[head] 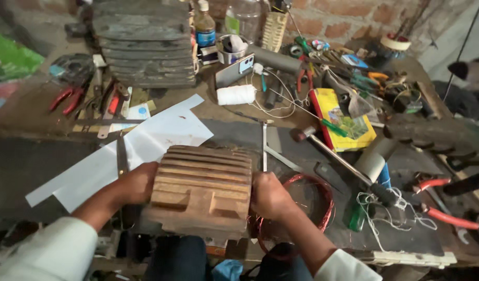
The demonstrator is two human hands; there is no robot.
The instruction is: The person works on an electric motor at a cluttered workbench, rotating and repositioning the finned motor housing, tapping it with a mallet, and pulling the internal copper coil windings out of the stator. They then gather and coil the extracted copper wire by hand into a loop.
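Note:
A rusty brown finned metal motor housing [200, 190] sits at the near edge of the cluttered workbench [36, 156]. My left hand [138, 182] grips its left side and my right hand [268, 195] grips its right side. A coil of red copper wire [322, 200] lies just right of my right hand, partly hidden behind it. White sheets of paper [146, 143] lie under and behind my left hand, with a dark flat blade [121, 155] on them.
A larger dark finned housing [146, 44] stands at the back. A hammer [338, 158], yellow box [341, 119], red-handled pliers [447, 216], white thread spool [236, 94], phone [234, 70], bottles [204, 26] and several tools crowd the right and back.

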